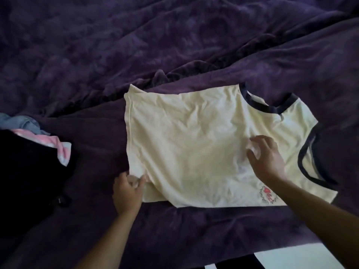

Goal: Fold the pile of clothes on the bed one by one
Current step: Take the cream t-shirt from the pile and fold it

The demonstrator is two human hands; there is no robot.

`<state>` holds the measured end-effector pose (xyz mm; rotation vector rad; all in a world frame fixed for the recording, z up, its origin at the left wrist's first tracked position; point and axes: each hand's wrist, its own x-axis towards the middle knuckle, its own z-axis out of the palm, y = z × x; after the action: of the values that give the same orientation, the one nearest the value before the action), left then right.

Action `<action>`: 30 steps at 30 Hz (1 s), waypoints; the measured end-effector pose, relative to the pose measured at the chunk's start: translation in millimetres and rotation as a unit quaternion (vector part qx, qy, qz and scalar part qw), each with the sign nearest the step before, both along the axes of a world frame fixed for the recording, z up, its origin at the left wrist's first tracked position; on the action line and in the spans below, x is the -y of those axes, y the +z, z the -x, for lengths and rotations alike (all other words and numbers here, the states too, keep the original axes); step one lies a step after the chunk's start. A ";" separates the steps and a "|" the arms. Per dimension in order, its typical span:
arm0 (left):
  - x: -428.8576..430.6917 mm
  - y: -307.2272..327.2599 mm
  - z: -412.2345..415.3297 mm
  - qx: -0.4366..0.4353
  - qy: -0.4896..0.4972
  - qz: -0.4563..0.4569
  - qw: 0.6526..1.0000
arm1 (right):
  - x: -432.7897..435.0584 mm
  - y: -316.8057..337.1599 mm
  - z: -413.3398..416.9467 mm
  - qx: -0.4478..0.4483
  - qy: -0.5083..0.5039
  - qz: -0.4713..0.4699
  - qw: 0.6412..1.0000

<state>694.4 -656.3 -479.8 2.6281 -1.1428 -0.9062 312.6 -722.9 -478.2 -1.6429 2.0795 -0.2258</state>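
Cream shirt (194,136) (navy-trimmed) lies flat, both hands touching it

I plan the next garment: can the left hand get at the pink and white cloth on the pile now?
Probably yes, once the left hand frees its grip on the pale yellow shirt: the pink and white cloth lies exposed.

We see home bedroom. Bed (194,45) fills nearly whole view, covered by rumpled dark purple quilted comforter (97,55). Household laundry lies on it: pale yellow sleeveless top (194,142) with navy trim spread flat, heap of mixed clothes (35,144) at left edge, black, pink, blue. We glimpse strip of light floor (291,255) past bed's near edge.
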 end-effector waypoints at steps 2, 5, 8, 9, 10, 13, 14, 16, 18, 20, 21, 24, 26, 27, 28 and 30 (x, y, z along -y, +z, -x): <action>-43.9 -1.4 4.0 -0.005 -0.027 -0.013 1.000 | -49.8 -5.4 19.8 -0.027 -0.060 -0.029 0.997; -79.0 -1.4 4.6 0.001 -0.061 -0.006 0.998 | -106.3 -5.3 50.7 -0.083 -0.263 -0.113 0.955; -82.1 6.4 6.2 0.036 -0.111 0.061 0.991 | -138.5 1.8 70.7 -0.067 -0.447 -0.181 0.873; -78.5 10.7 7.4 0.038 -0.119 0.074 0.989 | -142.8 3.6 74.3 -0.031 -0.479 -0.189 0.857; -74.1 14.2 8.2 0.024 -0.124 0.065 0.990 | -142.7 8.6 74.4 0.013 -0.501 -0.191 0.844; -62.8 13.0 8.8 -0.055 -0.143 -0.056 0.987 | -124.2 23.2 71.9 0.169 -0.538 -0.163 0.810; -59.6 8.6 8.4 -0.059 -0.158 -0.085 0.982 | -111.8 27.3 72.0 0.228 -0.542 -0.148 0.795; -51.9 -0.6 7.6 -0.013 -0.182 -0.079 0.980 | -78.3 35.1 76.5 0.332 -0.527 -0.089 0.777; -42.1 -3.1 7.8 0.042 -0.158 -0.037 0.986 | -42.5 49.6 80.9 0.422 -0.473 -0.043 0.772; -35.5 -2.7 6.9 0.071 -0.118 0.012 0.990 | -20.3 62.7 83.6 0.470 -0.419 -0.022 0.776; -34.3 -1.8 5.1 0.076 -0.101 0.036 0.991 | -16.2 66.9 83.3 0.451 -0.397 -0.022 0.799; -39.3 -1.6 -1.9 0.050 -0.054 0.069 0.995 | -27.1 61.5 75.7 0.223 -0.317 -0.040 0.921; -50.4 -5.7 -2.9 0.008 -0.034 0.046 0.998 | -46.9 46.7 62.1 0.099 -0.259 -0.059 0.959; -57.3 -9.5 -2.2 -0.016 -0.029 0.034 0.999 | -57.5 39.8 51.9 0.089 -0.236 -0.076 0.965; -63.8 -13.7 -0.5 -0.035 -0.026 0.028 0.999 | -66.7 31.9 39.6 0.099 -0.217 -0.100 0.966; -74.2 -23.1 2.5 -0.038 -0.032 0.037 0.998 | -80.4 12.6 13.6 0.111 -0.179 -0.158 0.965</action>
<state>692.0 -582.1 -502.9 2.4882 -1.2241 -0.9483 299.0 -642.5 -465.7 -1.0031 2.0959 -0.1749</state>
